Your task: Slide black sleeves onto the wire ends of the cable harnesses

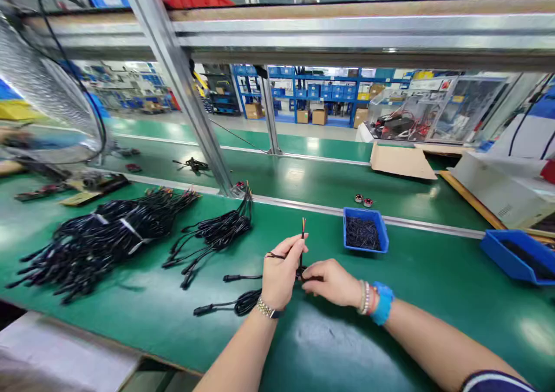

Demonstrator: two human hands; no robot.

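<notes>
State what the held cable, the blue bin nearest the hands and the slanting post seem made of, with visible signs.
Cable: black, probably plastic or rubber sheathing; thin coloured wires emerge from its end.
Blue bin: likely moulded plastic, smooth; evenly coloured walls and rim.
Slanting post: apparently metal, perhaps aluminium; silvery grey with long, straight highlights.
</notes>
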